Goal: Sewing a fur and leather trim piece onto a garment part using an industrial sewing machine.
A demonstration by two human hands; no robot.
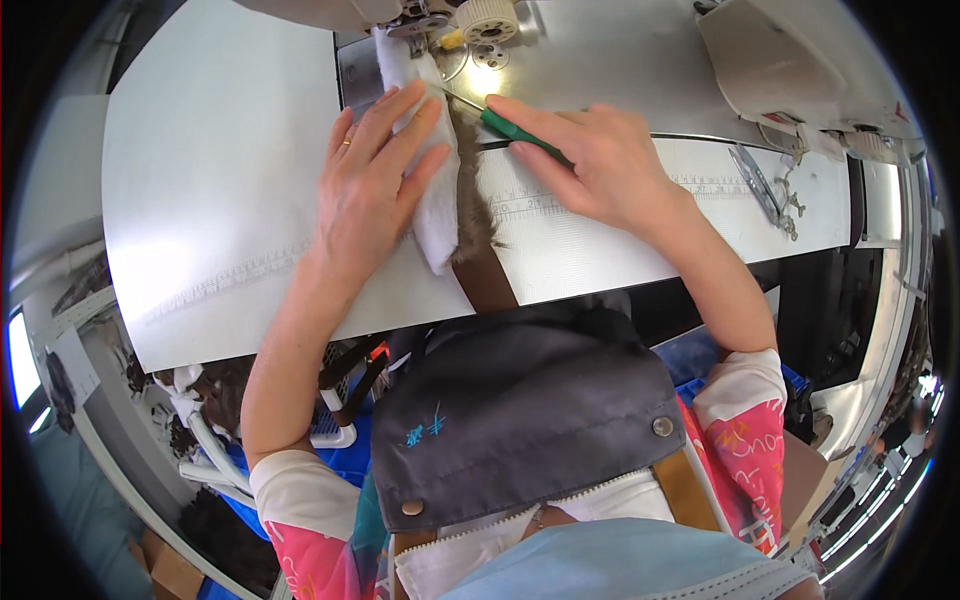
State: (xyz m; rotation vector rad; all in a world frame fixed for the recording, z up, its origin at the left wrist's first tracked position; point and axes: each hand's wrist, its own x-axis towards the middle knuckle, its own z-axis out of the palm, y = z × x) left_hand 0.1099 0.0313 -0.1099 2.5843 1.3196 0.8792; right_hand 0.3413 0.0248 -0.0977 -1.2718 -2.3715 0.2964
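My left hand (375,180) lies on a white, fleecy padded strip (435,215), fingers stretched out and pressing it against the sewing table. Brown fur (472,200) runs along the right edge of this strip. A dark brown band (487,283) hangs from it over the table's near edge. In my right hand (610,165) is a green-handled awl (522,134), gripped between thumb and fingers. Its thin metal shaft points up and left, at the strip's edge close to the presser foot (418,46). The fur hides the awl's very tip.
The sewing machine's head (330,10) hangs over the strip's far end, with a white knurled wheel (487,18). Its body (790,65) stands at the far right. Metal tweezers (757,185) and small metal parts lie on the white table (220,180), right side.
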